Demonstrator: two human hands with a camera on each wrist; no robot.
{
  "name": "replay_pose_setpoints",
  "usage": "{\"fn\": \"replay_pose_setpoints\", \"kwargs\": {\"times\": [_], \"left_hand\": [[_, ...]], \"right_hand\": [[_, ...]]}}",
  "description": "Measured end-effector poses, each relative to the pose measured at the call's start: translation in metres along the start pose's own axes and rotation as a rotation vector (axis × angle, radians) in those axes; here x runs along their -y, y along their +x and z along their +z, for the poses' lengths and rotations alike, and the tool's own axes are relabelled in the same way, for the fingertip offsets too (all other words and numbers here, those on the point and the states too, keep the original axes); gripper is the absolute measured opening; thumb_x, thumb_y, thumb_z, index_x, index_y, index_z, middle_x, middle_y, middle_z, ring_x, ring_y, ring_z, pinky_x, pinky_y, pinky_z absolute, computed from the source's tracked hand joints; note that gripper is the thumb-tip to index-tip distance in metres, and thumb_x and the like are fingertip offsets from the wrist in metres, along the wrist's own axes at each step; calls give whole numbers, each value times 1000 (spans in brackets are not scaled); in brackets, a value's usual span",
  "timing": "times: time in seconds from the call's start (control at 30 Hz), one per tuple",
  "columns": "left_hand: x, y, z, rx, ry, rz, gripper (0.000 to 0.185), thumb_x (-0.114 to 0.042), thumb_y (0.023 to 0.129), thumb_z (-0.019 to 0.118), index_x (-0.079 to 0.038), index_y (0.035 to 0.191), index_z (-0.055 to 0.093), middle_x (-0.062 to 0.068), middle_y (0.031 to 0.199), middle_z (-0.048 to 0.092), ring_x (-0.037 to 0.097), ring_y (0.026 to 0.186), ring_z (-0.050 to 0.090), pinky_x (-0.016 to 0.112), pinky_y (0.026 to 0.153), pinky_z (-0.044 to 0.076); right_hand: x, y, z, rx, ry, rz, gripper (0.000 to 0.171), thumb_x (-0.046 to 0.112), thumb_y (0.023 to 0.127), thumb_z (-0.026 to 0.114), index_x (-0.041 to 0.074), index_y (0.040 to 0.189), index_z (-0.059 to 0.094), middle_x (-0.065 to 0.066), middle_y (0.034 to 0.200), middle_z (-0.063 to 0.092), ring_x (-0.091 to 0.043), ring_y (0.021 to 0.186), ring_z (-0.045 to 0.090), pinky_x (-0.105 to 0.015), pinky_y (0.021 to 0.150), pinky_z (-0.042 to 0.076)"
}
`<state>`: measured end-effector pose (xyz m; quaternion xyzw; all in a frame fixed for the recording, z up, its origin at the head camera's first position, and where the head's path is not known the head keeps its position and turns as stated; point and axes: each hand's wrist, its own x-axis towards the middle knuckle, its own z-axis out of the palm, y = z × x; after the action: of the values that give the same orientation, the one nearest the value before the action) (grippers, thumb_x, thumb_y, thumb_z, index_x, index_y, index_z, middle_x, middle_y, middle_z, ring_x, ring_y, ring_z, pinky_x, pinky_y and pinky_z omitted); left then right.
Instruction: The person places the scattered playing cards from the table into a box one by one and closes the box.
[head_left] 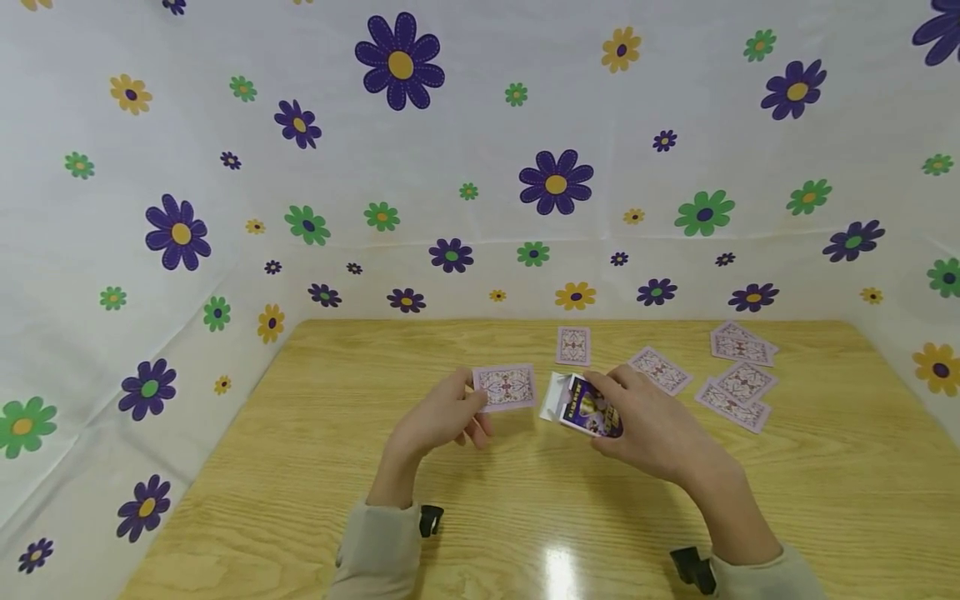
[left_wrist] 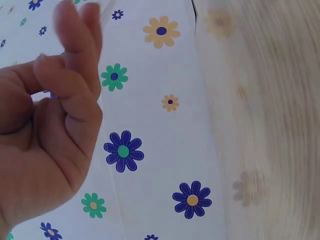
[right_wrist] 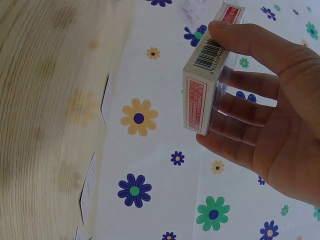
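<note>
A flower-printed white backdrop (head_left: 480, 150) rises behind and beside a wooden table (head_left: 300, 467), the largest things in the head view. Both forearms, in beige sleeves, reach forward from the near edge and meet near the middle of the table.

The right hand (head_left: 645, 421) angles inward from the right, palm turned toward the left, with its fingers curled round a card box (head_left: 588, 406). In the right wrist view the thumb lies along the box's barcode edge while the other fingers wrap the opposite face, so the box (right_wrist: 205, 80) is clamped between them. The head view shows the box's white flap standing open toward the left hand, and the box held just above the table.

The left hand (head_left: 442, 417) comes in from the left with its wrist bent. Its thumb and fingertips pinch the near edge of a face-down card stack (head_left: 506, 387), which sits level just left of the box's open flap, not touching it. In the left wrist view the left hand's fingers (left_wrist: 70, 75) are curled together, with only a sliver of card showing between them.

A single face-down card (head_left: 573, 345) lies beyond the box. More loose cards (head_left: 738, 383) lie scattered to the right, some overlapping, well apart from both hands.
</note>
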<state>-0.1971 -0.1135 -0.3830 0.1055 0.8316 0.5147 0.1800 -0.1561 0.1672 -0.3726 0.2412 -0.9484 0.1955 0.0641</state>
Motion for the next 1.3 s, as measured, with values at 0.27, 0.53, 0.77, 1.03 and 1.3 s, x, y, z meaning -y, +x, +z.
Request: {"fn": "replay_pose_setpoints", "kwargs": {"times": [0.27,0.53,0.77,1.03,1.3], "left_hand": [[-17,-5,10,-132,-187,94,24,-13,105,41,-3,126,42,14,74,67,19,51,60,21,45,34],[-34,-15,22,-119,-212,173,23,-13,105,43,-4,126,45,23,75,67,18,48,57,19,42,32],[-33,-17,25,-140,-163,197,21,-13,106,44,-5,124,48,18,72,66,20,48,59,20,41,33],[-31,-17,25,-164,-136,196,20,-14,105,45,-5,122,49,18,73,67,20,48,58,20,42,35],[-31,-16,27,-168,-125,188,16,-14,104,47,-5,117,50,18,70,66,18,47,57,20,41,33]], "right_hand": [[-1,-2,-1,15,3,28,77,21,75,85,1,141,51,-12,115,59,-20,92,56,-38,79,55],[-2,-2,-1,11,-15,30,77,24,76,85,2,141,51,-14,117,58,-22,95,57,-39,79,56],[-1,-1,-2,17,-13,31,76,24,76,85,1,141,52,-15,117,58,-21,93,57,-37,76,55],[0,-2,-1,21,-1,32,76,25,77,84,1,142,51,-14,118,58,-20,93,56,-37,77,53],[-1,-2,-2,24,10,43,76,24,77,84,2,142,51,-14,118,58,-20,92,56,-36,76,53]]}}
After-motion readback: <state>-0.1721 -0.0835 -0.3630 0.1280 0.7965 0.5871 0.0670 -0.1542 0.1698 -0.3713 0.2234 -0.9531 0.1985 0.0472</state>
